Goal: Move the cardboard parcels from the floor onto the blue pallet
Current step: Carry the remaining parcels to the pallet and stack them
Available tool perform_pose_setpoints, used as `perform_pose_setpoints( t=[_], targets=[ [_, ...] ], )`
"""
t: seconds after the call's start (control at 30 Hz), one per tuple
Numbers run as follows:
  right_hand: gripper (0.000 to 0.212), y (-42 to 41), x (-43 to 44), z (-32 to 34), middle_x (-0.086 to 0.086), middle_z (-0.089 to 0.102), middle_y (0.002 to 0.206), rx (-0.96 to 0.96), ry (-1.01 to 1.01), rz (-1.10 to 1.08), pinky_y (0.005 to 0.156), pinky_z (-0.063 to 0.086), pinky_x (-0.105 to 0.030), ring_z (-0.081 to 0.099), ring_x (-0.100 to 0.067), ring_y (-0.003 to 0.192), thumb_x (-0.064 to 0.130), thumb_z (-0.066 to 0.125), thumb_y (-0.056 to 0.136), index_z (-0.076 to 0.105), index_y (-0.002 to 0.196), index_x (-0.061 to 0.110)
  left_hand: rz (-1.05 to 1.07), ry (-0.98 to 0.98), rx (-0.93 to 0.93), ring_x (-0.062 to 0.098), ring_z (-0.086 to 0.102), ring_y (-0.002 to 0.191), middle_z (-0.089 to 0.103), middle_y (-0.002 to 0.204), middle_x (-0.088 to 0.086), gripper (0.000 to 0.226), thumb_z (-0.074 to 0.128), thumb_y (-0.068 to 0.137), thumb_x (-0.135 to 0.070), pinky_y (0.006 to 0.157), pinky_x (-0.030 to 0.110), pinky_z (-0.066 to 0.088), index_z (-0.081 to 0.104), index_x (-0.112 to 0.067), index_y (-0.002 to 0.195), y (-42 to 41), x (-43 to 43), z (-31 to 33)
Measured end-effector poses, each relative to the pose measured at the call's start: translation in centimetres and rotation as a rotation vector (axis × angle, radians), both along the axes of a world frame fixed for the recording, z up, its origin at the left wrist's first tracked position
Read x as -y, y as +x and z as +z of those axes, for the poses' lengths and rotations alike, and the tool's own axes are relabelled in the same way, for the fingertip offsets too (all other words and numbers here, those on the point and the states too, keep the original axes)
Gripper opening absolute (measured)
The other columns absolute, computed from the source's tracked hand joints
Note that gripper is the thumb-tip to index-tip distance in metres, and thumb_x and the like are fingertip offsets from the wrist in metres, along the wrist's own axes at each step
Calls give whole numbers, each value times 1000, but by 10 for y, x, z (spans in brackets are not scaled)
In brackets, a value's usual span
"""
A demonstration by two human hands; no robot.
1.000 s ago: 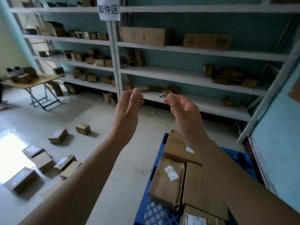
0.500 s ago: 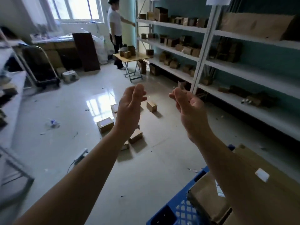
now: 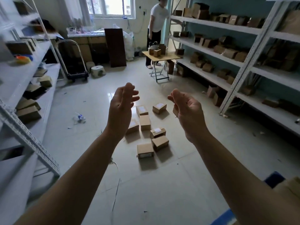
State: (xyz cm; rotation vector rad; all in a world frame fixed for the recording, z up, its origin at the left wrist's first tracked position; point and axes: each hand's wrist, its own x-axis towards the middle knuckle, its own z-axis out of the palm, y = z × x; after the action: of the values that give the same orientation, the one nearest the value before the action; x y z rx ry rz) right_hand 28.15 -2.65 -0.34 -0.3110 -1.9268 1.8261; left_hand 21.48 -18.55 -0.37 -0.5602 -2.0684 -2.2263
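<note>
The left hand (image 3: 121, 109) and the right hand (image 3: 188, 111) are raised at mid-frame, palms turned toward each other, fingers loose and spread, holding nothing and well apart from one another. Between and just beyond them, on the pale tiled floor (image 3: 90, 143), lie the cardboard parcels (image 3: 145, 122): seven show plainly in a loose cluster, and an eighth peeks out from behind the right hand. Several carry a white label on top or on the side, but the print is too small to read. The blue pallet (image 3: 274, 178) shows only as a corner at the lower right edge, with a brown parcel (image 3: 290, 187) resting on it, well apart from the cluster. A crushed plastic bottle (image 3: 79, 118) lies on the floor left of centre. White shelving (image 3: 243, 69) with many brown boxes runs along the right side, and more shelves (image 3: 29, 62) line the left. At the upper centre a person in a white top (image 3: 158, 18) stands beside a folding table (image 3: 162, 56).
</note>
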Motion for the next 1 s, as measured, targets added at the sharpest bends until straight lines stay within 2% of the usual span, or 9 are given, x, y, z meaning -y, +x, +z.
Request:
perform_pose_setpoints(
  t=[0.07,0.17,0.3,0.4,0.5,0.63,0.73,0.83,1.0],
  targets=[
    [38,-39,14,-4,11,66,82,4,-7,-1,71,45,-13,59,3,74,44,55,90,62,113,14,19,-9,25,15,65,101,64,105,-2,40,35,85,-55,94,36,49,53,-24,104,-38,13,-2],
    [31,-87,27,-10,8,69,103,28,2,14,80,45,-10,62,2,98,45,55,90,61,108,21,14,-3,47,16,64,102,64,106,0,39,35,85,-53,94,36,48,54,-24,103,-85,26,-6],
    [49,-140,32,-15,3,67,112,57,33,24,88,43,-15,60,-4,107,50,54,85,59,118,13,2,4,79,18,64,103,63,107,1,41,34,85,-53,96,36,47,54,-23,104,-137,34,-18],
    [58,-179,32,-23,1,67,114,73,35,59,94,43,-20,60,-8,111,60,53,75,60,114,18,-4,16,107,15,64,102,63,106,0,51,40,80,-67,94,35,48,54,-24,104,-172,34,-31],
    [59,-226,28,-33,0,66,114,97,27,105,99,43,-26,59,-10,112,61,53,73,60,113,18,26,-9,96,12,65,101,64,106,-4,83,45,52,-94,90,28,49,55,-29,103,-208,29,-41],
    [53,-294,19,-43,8,65,105,102,7,222,86,45,-23,59,0,90,62,54,74,61,109,22,87,-13,93,11,65,100,65,105,-5,87,44,48,-96,90,29,48,56,-29,103,-266,17,-52],
    [40,-346,1,-48,6,66,109,89,17,257,91,43,-18,59,-3,105,54,52,80,60,105,24,127,-32,92,10,65,100,64,106,-6,86,42,49,-96,90,28,47,55,-31,102,-313,-2,-56],
    [53,-399,-26,-49,1,66,113,103,-1,273,95,42,-21,59,-8,111,58,53,74,60,110,19,156,-30,120,9,65,99,64,106,-6,86,43,47,-97,91,28,47,55,-30,101,-360,-25,-57],
    [53,-478,-55,-55,-2,65,117,158,-2,321,101,41,-26,57,-11,114,60,54,73,60,108,20,210,-17,178,9,65,99,65,105,-5,87,43,48,-96,93,31,48,56,-29,102,-426,-48,-68]
  ],
)
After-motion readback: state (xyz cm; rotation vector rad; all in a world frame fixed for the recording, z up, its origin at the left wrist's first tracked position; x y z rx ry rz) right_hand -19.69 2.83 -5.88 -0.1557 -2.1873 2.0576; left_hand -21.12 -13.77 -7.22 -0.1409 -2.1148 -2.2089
